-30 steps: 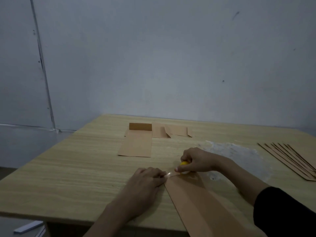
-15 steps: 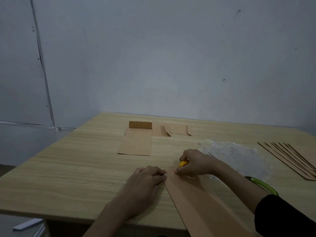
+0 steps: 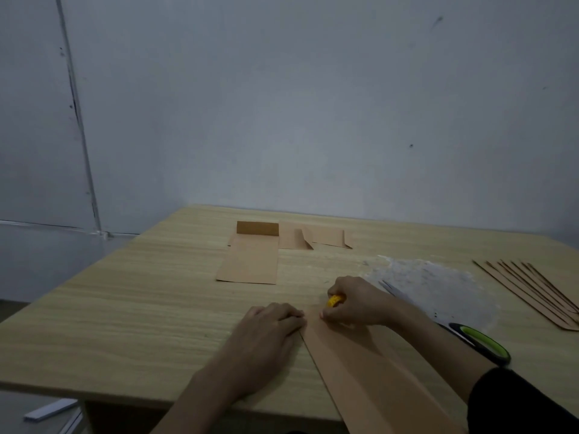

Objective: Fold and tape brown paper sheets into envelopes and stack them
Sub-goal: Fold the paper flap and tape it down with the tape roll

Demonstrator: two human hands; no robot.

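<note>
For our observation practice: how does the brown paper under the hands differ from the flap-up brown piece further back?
The near paper lies slanted, touched by the left hand and right hand, which grips a yellow roll; the far piece lies straight, untouched. Its flap stands up; the near paper shows none. Both are brown.

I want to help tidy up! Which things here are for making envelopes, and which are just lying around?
For the job: left hand, right hand, yellow tape roll, folded brown paper, finished envelopes, spare brown sheets, probably the scissors.
Just lying about: clear plastic sheet, white strip on the floor.
</note>
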